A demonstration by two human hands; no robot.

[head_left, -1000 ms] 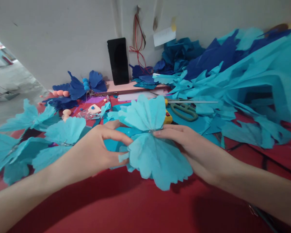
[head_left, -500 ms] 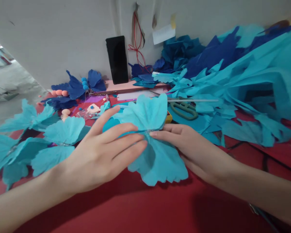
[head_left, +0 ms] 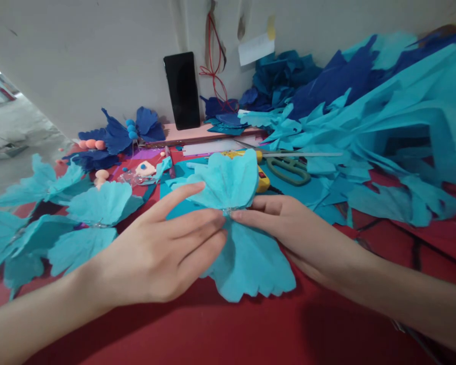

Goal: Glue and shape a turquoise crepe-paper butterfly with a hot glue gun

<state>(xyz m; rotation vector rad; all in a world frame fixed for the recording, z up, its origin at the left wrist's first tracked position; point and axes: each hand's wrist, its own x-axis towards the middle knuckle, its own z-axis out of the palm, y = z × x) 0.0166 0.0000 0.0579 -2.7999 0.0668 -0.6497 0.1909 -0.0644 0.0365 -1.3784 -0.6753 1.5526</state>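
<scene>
A light-blue crepe paper butterfly (head_left: pixel 256 266) is held over the red table, its wings spread above and below a narrow gathered middle. My right hand (head_left: pixel 289 223) pinches that middle from the right, thumb on top and other fingers curled beneath. From the left, my left hand (head_left: pixel 163 243) closes its fingertips on the same middle; one finger stretches out over the upper wing, and its thumb is hidden. Behind the butterfly lie a yellow tool (head_left: pixel 263 178), partly covered, and green-handled scissors (head_left: pixel 289 170).
Several light-blue butterflies (head_left: pixel 99 203) lie at the left. Dark-blue butterflies (head_left: pixel 117 132), small pompoms (head_left: pixel 92 144) and an upright phone (head_left: pixel 182 91) stand towards the wall. Blue paper sheets and scraps (head_left: pixel 365 126) heap up at the right. Red cord (head_left: pixel 215 71) hangs on the wall.
My left fingertips have drawn in and bent closer to the butterfly's middle. The butterfly has shifted slightly, showing more of the yellow tool. My right hand keeps its pinch.
</scene>
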